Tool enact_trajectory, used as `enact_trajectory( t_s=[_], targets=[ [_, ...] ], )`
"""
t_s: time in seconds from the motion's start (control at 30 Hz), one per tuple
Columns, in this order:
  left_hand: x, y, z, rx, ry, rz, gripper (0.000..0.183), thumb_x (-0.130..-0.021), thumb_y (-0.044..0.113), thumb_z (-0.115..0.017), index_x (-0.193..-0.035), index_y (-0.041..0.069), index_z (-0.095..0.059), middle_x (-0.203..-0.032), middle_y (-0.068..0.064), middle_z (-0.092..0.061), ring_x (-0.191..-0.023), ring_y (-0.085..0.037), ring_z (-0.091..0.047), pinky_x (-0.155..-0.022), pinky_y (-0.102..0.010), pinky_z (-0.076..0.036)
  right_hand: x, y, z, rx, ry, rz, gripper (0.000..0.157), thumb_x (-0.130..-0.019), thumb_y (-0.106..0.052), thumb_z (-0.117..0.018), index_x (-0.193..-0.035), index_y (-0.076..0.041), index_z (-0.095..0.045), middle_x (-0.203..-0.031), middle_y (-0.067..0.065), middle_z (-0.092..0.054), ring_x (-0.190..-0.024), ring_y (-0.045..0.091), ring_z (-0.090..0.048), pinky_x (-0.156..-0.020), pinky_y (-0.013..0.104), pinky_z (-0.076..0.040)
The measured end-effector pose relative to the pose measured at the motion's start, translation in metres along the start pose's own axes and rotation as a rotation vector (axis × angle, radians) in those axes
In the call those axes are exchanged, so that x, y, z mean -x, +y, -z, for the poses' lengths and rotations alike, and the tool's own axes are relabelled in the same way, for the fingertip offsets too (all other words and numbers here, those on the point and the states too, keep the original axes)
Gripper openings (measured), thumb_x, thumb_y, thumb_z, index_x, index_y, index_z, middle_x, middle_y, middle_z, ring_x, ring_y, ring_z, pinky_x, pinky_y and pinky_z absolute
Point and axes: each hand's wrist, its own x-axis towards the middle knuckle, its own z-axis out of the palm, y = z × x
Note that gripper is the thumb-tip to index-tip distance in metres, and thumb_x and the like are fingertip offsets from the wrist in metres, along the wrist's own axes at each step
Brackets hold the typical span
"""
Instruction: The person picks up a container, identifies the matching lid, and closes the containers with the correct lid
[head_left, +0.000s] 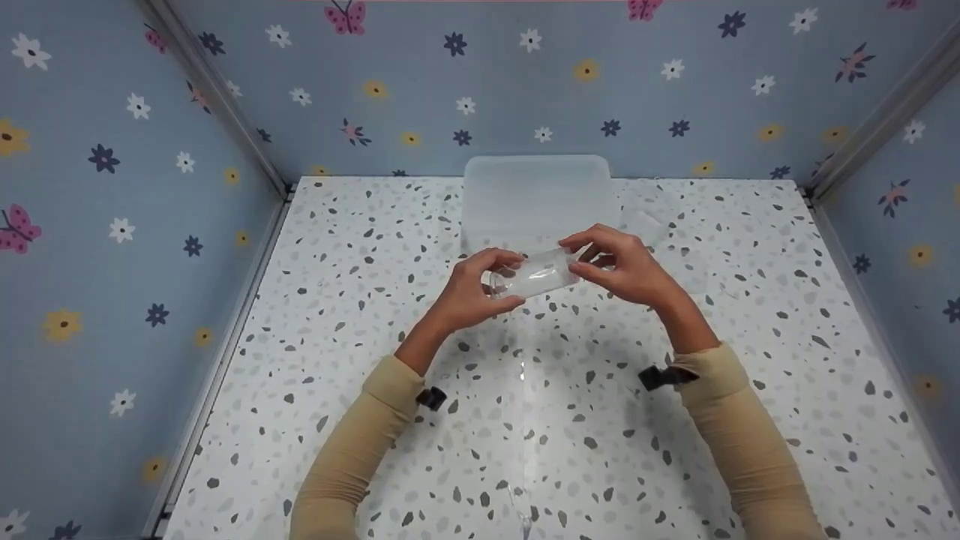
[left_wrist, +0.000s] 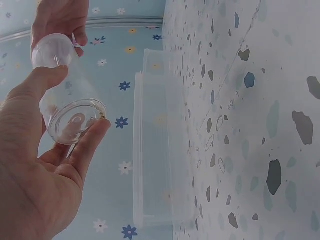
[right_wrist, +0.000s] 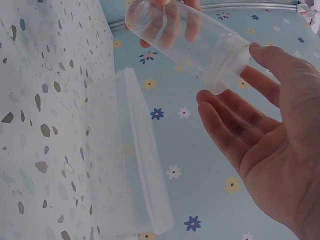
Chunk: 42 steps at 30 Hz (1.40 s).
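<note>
Above the table, a clear plastic jar (head_left: 538, 274) with a frosted lid (right_wrist: 233, 64) is held tilted between both hands. The left hand (head_left: 478, 289) grips the jar around its base end, thumb on one side and fingers on the other. At the opposite end, the right hand (head_left: 619, 264) holds the lid, its thumb and fingertips against the rim. The round base of the jar (left_wrist: 77, 121) faces the left wrist camera. Whether the lid is tight or loose cannot be told.
A translucent white plastic box (head_left: 536, 195) stands at the back of the speckled table (head_left: 360, 315), against the flowered wall (head_left: 510, 82). Right of the box lies a faint clear item (head_left: 643, 223), its kind unclear. Flowered panels also flank both sides.
</note>
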Motion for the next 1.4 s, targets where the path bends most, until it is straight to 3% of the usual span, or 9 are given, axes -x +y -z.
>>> enact_trajectory(
  t_s=[0.23, 0.37, 0.5, 0.63, 0.87, 1.07, 1.17, 1.27, 1.4],
  targets=[
    [0.0003, 0.0002, 0.0003, 0.007, 0.009, 0.006, 0.062, -0.093, 0.016, -0.094, -0.150, 0.013, -0.068, -0.145, -0.013, -0.074, -0.129, -0.035, -0.075, -0.092, -0.049, -0.070, 0.0009, 0.0010, 0.0022, -0.026, 0.005, 0.039, 0.049, -0.102, -0.003, -0.081, -0.150, 0.000, -0.069, -0.149, 0.025, -0.065, -0.138, 0.044, -0.068, -0.104, 0.019, -0.062],
    [0.0003, 0.0001, 0.0017, 0.006, 0.017, 0.008, 0.062, -0.093, 0.015, -0.094, -0.150, 0.012, -0.068, -0.145, -0.014, -0.074, -0.129, -0.040, -0.075, -0.092, -0.050, -0.070, 0.0021, -0.0001, 0.0043, -0.052, -0.014, 0.062, 0.056, -0.097, 0.000, -0.086, -0.150, 0.000, -0.069, -0.157, 0.024, -0.059, -0.144, 0.028, -0.063, -0.113, 0.035, -0.064],
    [-0.0002, 0.0000, 0.0018, 0.002, 0.014, 0.002, 0.062, -0.094, 0.016, -0.093, -0.150, 0.012, -0.068, -0.145, -0.015, -0.074, -0.129, -0.038, -0.075, -0.091, -0.048, -0.070, 0.0018, -0.0006, 0.0038, -0.046, -0.045, 0.079, 0.051, -0.098, 0.000, -0.085, -0.147, -0.004, -0.073, -0.158, 0.026, -0.059, -0.141, 0.004, -0.060, -0.110, 0.048, -0.065],
    [-0.0002, -0.0003, 0.0008, -0.004, 0.000, -0.004, 0.062, -0.095, 0.016, -0.092, -0.151, 0.012, -0.067, -0.147, -0.014, -0.073, -0.130, -0.038, -0.075, -0.091, -0.049, -0.069, 0.0018, 0.0006, 0.0022, -0.041, -0.058, 0.086, 0.048, -0.098, 0.003, -0.084, -0.144, -0.003, -0.075, -0.155, 0.026, -0.062, -0.138, 0.005, -0.062, -0.106, 0.042, -0.067],
    [0.0000, -0.0007, -0.0007, 0.004, -0.009, -0.003, 0.062, -0.095, 0.014, -0.092, -0.151, 0.011, -0.067, -0.147, -0.017, -0.072, -0.132, -0.040, -0.074, -0.093, -0.053, -0.069, 0.0015, -0.0008, 0.0000, -0.036, -0.035, 0.044, 0.046, -0.100, -0.002, -0.084, -0.144, -0.003, -0.074, -0.142, 0.024, -0.070, -0.124, 0.035, -0.074, -0.097, 0.017, -0.064],
    [0.0005, 0.0002, -0.0006, -0.001, -0.009, 0.012, 0.062, -0.094, 0.015, -0.092, -0.151, 0.012, -0.068, -0.146, -0.014, -0.073, -0.130, -0.033, -0.075, -0.094, -0.049, -0.069, 0.0007, -0.0007, -0.0013, 0.011, -0.020, -0.001, 0.045, -0.102, -0.009, -0.084, -0.146, -0.004, -0.074, -0.133, 0.021, -0.074, -0.112, 0.033, -0.078, -0.091, 0.013, -0.062],
    [0.0009, -0.0002, -0.0001, -0.006, -0.004, 0.013, 0.061, -0.095, 0.016, -0.092, -0.150, 0.013, -0.068, -0.146, -0.013, -0.074, -0.129, -0.031, -0.075, -0.093, -0.047, -0.069, 0.0008, -0.0003, -0.0006, 0.002, -0.024, 0.006, 0.049, -0.101, -0.008, -0.084, -0.149, -0.005, -0.072, -0.139, 0.021, -0.072, -0.121, 0.037, -0.077, -0.096, 0.018, -0.064],
    [0.0010, -0.0010, 0.0003, -0.003, -0.002, 0.014, 0.061, -0.095, 0.016, -0.092, -0.150, 0.013, -0.068, -0.146, -0.014, -0.073, -0.129, -0.033, -0.075, -0.093, -0.047, -0.069, 0.0017, 0.0006, 0.0017, -0.020, -0.024, 0.031, 0.056, -0.099, -0.004, -0.086, -0.152, -0.004, -0.069, -0.149, 0.021, -0.067, -0.135, 0.037, -0.070, -0.104, 0.031, -0.067],
    [0.0016, -0.0016, 0.0010, 0.003, 0.006, 0.020, 0.061, -0.094, 0.016, -0.093, -0.150, 0.013, -0.068, -0.146, -0.016, -0.074, -0.130, -0.036, -0.075, -0.092, -0.049, -0.070, 0.0027, 0.0020, 0.0040, -0.036, -0.026, 0.065, 0.059, -0.097, -0.001, -0.087, -0.152, -0.003, -0.068, -0.158, 0.020, -0.062, -0.144, 0.019, -0.062, -0.110, 0.043, -0.066]
  ],
)
